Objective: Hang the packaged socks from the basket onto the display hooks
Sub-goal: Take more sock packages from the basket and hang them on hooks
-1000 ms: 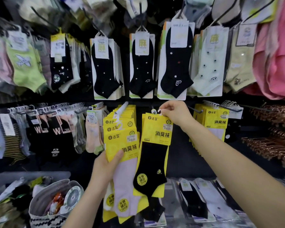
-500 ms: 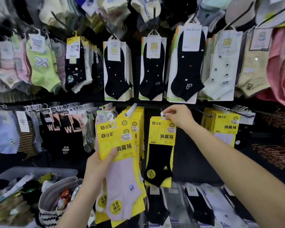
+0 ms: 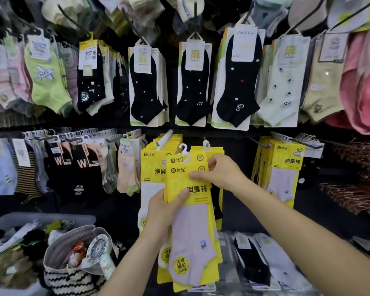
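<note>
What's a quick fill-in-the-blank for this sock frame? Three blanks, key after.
1. The left hand holds a stack of packs whose cards are ____.
2. The right hand grips that stack near its ____ end.
3. The airplane sock at upper left is ____.
Missing words: yellow; top; green.

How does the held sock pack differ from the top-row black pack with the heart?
The held pack has a yellow card and a lilac sock; the heart pack has a white card and a black sock. The left hand and right hand hold the held pack; the heart pack hangs untouched. Both are carded ankle socks.
</note>
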Demonstrator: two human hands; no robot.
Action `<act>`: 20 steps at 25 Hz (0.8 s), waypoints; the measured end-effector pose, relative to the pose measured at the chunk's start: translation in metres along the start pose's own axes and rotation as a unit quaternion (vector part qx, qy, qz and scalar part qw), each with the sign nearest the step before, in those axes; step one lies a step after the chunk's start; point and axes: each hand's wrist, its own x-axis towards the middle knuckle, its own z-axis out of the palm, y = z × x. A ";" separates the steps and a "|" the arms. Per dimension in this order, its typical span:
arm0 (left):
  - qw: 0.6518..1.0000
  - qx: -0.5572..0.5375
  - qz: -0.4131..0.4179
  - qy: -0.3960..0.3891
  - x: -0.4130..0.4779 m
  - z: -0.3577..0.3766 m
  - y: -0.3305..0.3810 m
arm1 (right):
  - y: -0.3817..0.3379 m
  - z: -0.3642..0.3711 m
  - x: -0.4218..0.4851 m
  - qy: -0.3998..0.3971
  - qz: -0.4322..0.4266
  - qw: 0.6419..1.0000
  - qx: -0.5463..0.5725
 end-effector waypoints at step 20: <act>0.987 0.090 0.095 0.090 0.003 -0.055 0.001 | 0.035 -0.015 0.046 0.119 0.011 0.987 0.110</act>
